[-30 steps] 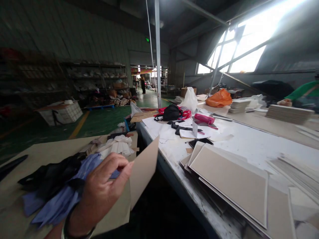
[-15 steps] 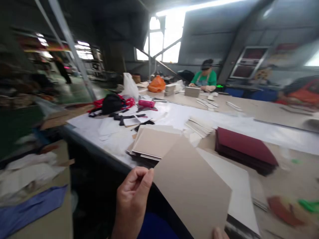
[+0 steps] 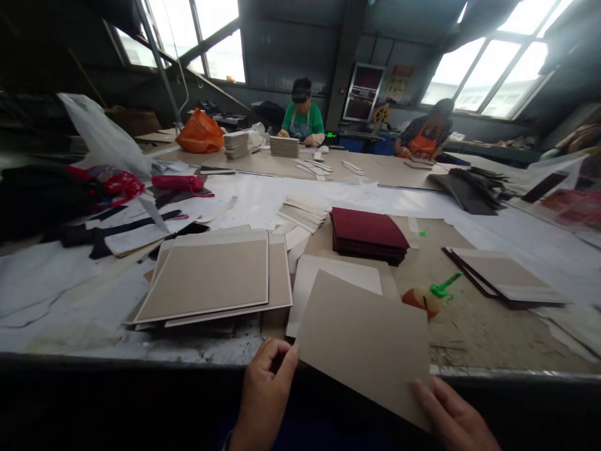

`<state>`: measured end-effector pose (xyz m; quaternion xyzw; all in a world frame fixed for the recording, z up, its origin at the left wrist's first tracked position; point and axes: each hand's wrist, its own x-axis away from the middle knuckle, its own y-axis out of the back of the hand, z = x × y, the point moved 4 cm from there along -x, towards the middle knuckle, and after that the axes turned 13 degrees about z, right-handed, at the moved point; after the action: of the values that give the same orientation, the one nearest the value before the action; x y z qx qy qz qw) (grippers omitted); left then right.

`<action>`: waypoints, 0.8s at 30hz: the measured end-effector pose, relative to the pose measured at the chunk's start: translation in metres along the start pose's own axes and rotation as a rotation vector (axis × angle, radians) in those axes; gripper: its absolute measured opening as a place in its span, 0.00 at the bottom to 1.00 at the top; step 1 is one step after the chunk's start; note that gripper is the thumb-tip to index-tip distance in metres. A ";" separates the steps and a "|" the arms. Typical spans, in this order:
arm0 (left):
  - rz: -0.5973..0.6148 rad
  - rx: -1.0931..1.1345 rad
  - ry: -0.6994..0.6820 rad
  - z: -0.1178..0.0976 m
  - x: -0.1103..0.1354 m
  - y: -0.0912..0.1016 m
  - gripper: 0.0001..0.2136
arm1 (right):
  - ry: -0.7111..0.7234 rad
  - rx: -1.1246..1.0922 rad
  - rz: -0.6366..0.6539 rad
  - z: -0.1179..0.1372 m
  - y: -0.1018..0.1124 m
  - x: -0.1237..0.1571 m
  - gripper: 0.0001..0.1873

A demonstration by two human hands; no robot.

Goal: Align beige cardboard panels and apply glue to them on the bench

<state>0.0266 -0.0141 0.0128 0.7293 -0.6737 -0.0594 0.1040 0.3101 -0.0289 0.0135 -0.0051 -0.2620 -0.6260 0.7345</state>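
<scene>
A grey cardboard sheet (image 3: 364,341) hangs over the near table edge, held at both lower corners. My left hand (image 3: 265,391) pinches its left corner between thumb and fingers. My right hand (image 3: 453,416) grips the right corner, fingers partly under the sheet. Behind the sheet lies a white card (image 3: 338,275). To the left sits a stack of grey boards (image 3: 211,279). A pile of dark red covers (image 3: 369,233) lies further back, in the middle.
An orange glue bottle with a green nozzle (image 3: 429,295) lies right of the sheet. More boards (image 3: 504,275) sit at the right. Two people work at the far side of the table (image 3: 47,269). Bags and straps clutter the left.
The view has swung from the left side to face the table. The cardboard sheet has come round over the table edge, and my right hand has taken hold of its right corner.
</scene>
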 end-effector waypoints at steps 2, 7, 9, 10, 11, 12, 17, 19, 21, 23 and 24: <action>0.015 -0.094 -0.010 0.002 -0.011 -0.003 0.14 | 0.029 0.085 -0.032 0.013 0.008 -0.014 0.20; 0.015 -0.307 -0.048 0.003 -0.031 -0.001 0.13 | 0.111 0.403 -0.022 0.038 0.011 -0.052 0.21; 0.030 -0.390 -0.024 0.002 -0.037 0.003 0.12 | 0.135 0.532 -0.049 0.042 0.011 -0.064 0.21; 0.042 -0.428 -0.008 0.002 -0.041 0.004 0.11 | 0.136 0.586 -0.055 0.042 0.010 -0.070 0.20; 0.057 -0.461 0.010 0.002 -0.043 0.005 0.11 | 0.134 0.628 -0.053 0.042 0.009 -0.074 0.20; 0.075 -0.485 0.030 0.002 -0.046 0.007 0.11 | 0.127 0.659 -0.046 0.041 0.008 -0.078 0.20; 0.141 -0.513 0.101 0.004 -0.051 0.008 0.13 | 0.093 0.704 0.010 0.035 0.008 -0.089 0.19; 0.163 -0.505 0.115 0.005 -0.051 0.007 0.13 | 0.089 0.701 0.025 0.035 0.009 -0.090 0.19; 0.186 -0.499 0.124 0.005 -0.051 0.006 0.14 | 0.090 0.693 0.038 0.035 0.010 -0.089 0.19; 0.209 -0.493 0.133 0.005 -0.052 0.006 0.15 | 0.093 0.670 0.047 0.036 0.011 -0.088 0.19; 0.219 -0.488 0.138 0.005 -0.052 0.006 0.16 | 0.095 0.657 0.054 0.036 0.011 -0.087 0.19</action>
<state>0.0155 0.0373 0.0062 0.6079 -0.7054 -0.1588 0.3282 0.2997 0.0652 0.0139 0.2541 -0.4150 -0.4881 0.7246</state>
